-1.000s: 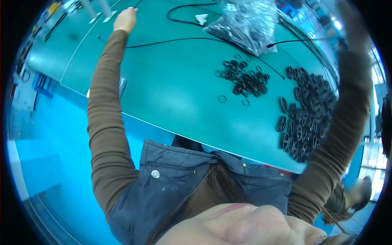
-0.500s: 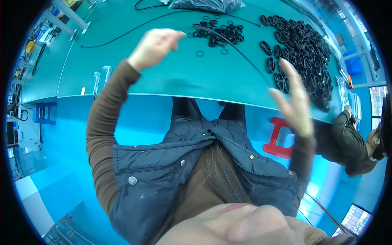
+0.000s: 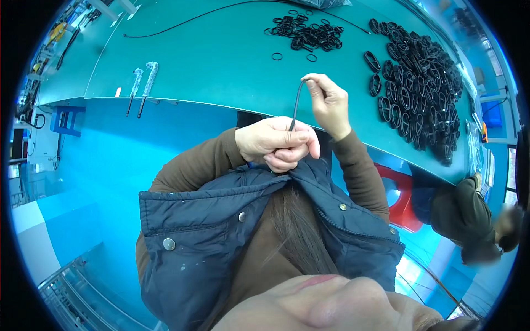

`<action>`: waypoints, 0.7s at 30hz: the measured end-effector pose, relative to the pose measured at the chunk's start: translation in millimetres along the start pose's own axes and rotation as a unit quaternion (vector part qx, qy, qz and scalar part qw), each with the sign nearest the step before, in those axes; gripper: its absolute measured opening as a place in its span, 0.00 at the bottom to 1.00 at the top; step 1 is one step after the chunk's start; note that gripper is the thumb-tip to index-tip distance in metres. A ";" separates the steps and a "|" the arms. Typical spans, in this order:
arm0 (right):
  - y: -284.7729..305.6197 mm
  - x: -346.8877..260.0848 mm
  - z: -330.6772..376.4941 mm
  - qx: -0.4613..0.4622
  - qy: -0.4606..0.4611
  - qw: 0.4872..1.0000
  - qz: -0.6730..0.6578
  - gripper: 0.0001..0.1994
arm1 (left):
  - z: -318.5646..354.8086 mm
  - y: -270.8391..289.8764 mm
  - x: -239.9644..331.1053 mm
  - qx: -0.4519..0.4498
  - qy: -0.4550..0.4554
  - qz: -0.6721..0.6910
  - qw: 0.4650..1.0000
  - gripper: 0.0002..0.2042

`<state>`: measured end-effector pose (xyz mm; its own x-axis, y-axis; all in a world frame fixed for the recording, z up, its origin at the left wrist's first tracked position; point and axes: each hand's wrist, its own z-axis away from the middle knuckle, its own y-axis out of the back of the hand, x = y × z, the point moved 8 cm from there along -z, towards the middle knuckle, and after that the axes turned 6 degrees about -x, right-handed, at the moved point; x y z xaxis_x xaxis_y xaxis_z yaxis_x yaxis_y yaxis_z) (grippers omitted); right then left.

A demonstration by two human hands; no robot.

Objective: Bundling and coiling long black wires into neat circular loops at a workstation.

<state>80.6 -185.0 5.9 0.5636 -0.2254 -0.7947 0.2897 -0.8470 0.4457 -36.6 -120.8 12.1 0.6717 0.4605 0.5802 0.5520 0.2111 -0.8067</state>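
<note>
A thin black cable (image 3: 296,106) runs between my two hands, just off the table's near edge. My left hand (image 3: 276,143) is closed around it, thumb pressed on top. Higher and to the right, my right hand (image 3: 330,105) pinches the cable where it bends over between thumb and fingers. Past my hands on the green table (image 3: 210,71) lies a loose pile of small black rings (image 3: 303,33), two of them apart at the near side. To the right spreads a large heap of coiled black cables (image 3: 414,88). The ends of the held cable are hidden.
Another long black cable (image 3: 182,23) curves across the far part of the table. Two plastic-wrapped tools (image 3: 148,83) hang at the near edge, left. A clear plastic bag (image 3: 326,3) lies at the back. A red stool (image 3: 406,201) stands below; a person (image 3: 464,212) sits at right.
My hands, wide apart before with the cable stretched between them, have come together near the table's edge. The cable now bends short between them. The view has shifted slightly.
</note>
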 end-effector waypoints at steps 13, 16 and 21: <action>4.1 -40.6 41.3 -0.265 0.050 0.952 0.144 0.06 | 4.5 89.1 75.5 0.191 -0.218 -0.391 0.873 0.20; 38.9 -31.7 0.6 -0.112 0.066 0.991 0.034 0.02 | -8.5 78.2 43.3 0.118 -0.110 -0.335 0.928 0.21; -3.5 29.2 -2.9 -0.122 -0.049 0.980 -0.147 0.03 | -15.1 61.1 31.4 0.005 0.030 -0.170 0.985 0.23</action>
<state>98.2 -187.2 -17.7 0.3540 -0.0450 -0.9342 0.6114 -0.7447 0.2676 25.7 -106.4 -17.3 0.4774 0.3093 0.8224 0.7451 0.3536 -0.5655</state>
